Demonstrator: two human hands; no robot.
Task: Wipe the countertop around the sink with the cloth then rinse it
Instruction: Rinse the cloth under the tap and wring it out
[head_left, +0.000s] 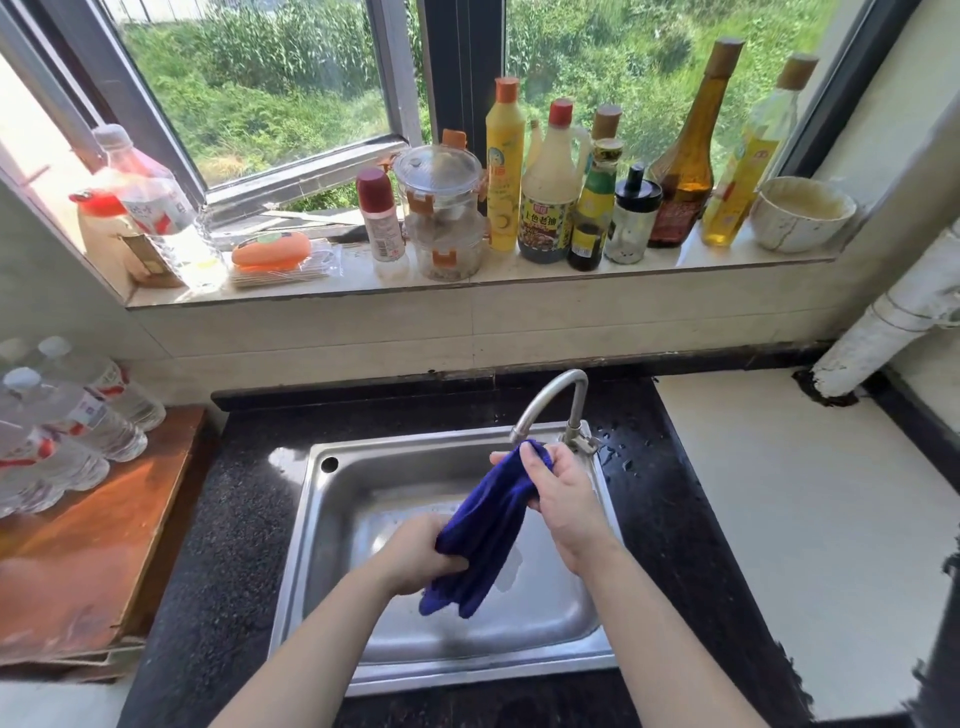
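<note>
Bottom centre of the frame: two bare forearms, angled up toward the middle.

Just above them, over the steel sink (545, 623): left hand (415, 553), fingers curled tight round the lower part of the dark blue cloth (488, 525). Up and to the right: right hand (561, 499), fingers wrapped round the cloth's upper end and pinching it. Cloth stretched on a slant between the two hands, its loose tail hanging below the left hand, clear of the basin floor. Upper end of the cloth right at the spout of the curved faucet (550, 400); running water or not, cannot tell.

Round the sink: black speckled desk (218, 545), with droplets just right of the faucet base. Right of the frame: a white surface (779, 519). Left edge: a wooden board (104, 545), and above it clear water bottles (78, 421) lying on their sides.

Farther up, past a tiled strip of wall: windowsill (519, 273), crowded. Near its middle, stacked clear containers (441, 208) with orange clips; beside them a yellow bottle (504, 171), then sauce bottles, a tall amber bottle (685, 171) and a white bowl (802, 213) at the right end. Upper right: a thick white pipe (893, 317), slanting down to the desk. Top of the frame: window panes, green plants outside.
</note>
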